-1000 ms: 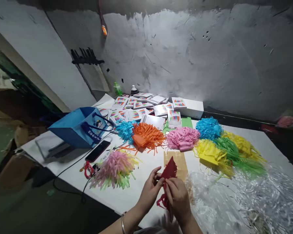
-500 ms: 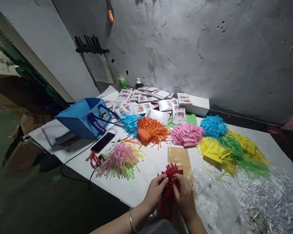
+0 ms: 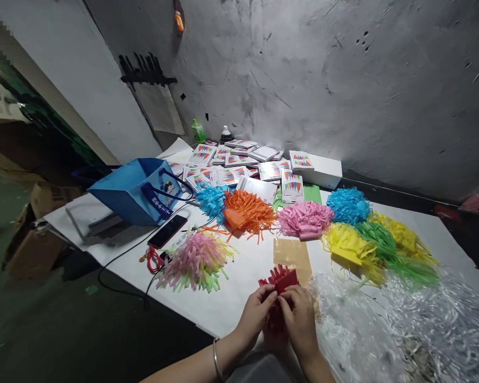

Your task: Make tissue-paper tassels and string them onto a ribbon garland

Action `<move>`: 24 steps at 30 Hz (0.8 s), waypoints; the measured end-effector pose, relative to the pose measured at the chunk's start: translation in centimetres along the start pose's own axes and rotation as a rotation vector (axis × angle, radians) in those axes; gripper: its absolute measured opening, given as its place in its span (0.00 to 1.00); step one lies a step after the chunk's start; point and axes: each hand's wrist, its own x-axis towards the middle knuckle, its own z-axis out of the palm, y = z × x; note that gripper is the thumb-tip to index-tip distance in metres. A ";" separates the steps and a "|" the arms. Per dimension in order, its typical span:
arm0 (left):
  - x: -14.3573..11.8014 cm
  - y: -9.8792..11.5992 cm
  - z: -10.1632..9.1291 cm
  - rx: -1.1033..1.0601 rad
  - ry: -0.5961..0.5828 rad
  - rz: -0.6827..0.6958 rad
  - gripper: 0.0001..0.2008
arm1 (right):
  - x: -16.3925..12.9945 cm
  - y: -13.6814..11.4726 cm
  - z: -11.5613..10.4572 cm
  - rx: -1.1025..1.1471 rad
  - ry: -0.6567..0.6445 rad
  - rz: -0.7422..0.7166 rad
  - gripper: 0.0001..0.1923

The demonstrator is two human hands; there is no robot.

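Note:
Both of my hands hold a red fringed paper piece (image 3: 281, 281) near the front edge of the white table (image 3: 231, 298). My left hand (image 3: 256, 314), with a bangle on the wrist, grips its left side. My right hand (image 3: 299, 318) grips its right side, fingers curled over the fringe. Red strips stick up above my fingers, and more of the red paper hangs down between my palms. A tan sheet (image 3: 292, 254) lies flat just beyond the red piece.
Fringed paper bundles lie across the table: pink-green (image 3: 197, 259), orange (image 3: 247, 213), pink (image 3: 305, 219), blue (image 3: 348, 205), yellow (image 3: 353, 250), green (image 3: 399, 260). Clear plastic bags (image 3: 399, 330) heap at the right. A blue bag (image 3: 138, 191), a phone (image 3: 167, 231) and printed packets (image 3: 239, 167) sit behind.
The red paper went from a flat folded piece held upright to a bunched fringe held lower between both hands. The view shifted slightly downward.

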 end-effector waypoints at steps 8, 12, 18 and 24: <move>0.8 -0.1 -0.8 0.167 -0.111 0.035 0.17 | 0.8 1.4 -1.3 0.481 -0.188 0.371 0.12; 0.7 0.9 -0.9 0.497 -0.130 0.179 0.14 | 0.4 1.5 -1.9 0.125 0.028 0.150 0.09; 0.7 2.0 -1.6 0.849 -0.256 0.414 0.09 | 0.5 1.2 -1.8 0.034 -0.115 0.042 0.12; 1.7 2.3 -3.2 0.940 -0.508 0.571 0.19 | 1.1 1.8 -1.5 0.824 -0.187 0.627 0.09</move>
